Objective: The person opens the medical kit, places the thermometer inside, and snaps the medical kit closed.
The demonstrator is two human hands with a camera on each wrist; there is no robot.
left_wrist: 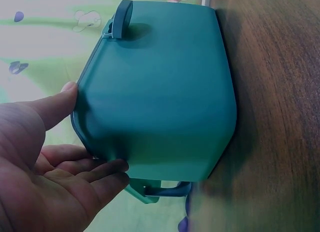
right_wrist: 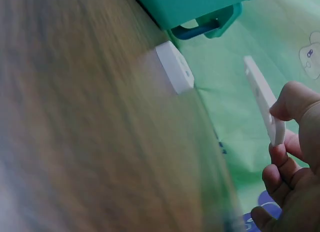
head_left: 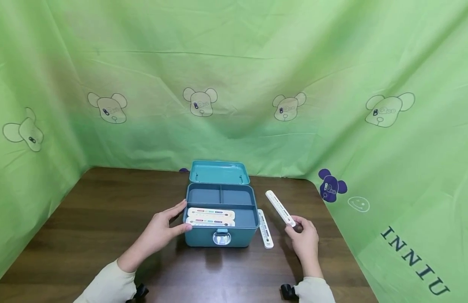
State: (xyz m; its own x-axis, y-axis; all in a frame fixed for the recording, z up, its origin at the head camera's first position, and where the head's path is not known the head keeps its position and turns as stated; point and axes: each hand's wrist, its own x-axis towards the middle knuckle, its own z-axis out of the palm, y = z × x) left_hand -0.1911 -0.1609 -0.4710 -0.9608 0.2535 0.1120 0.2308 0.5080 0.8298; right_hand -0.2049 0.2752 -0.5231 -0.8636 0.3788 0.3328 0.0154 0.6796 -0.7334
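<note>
A teal box with its lid raised stands on the table. My left hand rests at its left end, thumb on the front rim and loosely extended fingers against the side; the left wrist view shows the fingers along the wall. Flat white sticks with coloured print lie in the front compartment. To the right of the box, my right hand pinches another long white stick by its near end, tilted with its far end leftward. One more white stick lies beside the box's right side.
Dividers split the back of the box into two small compartments. A clasp sits on its front. Brown wooden table surrounds the box, and green printed cloth hangs behind and at both sides.
</note>
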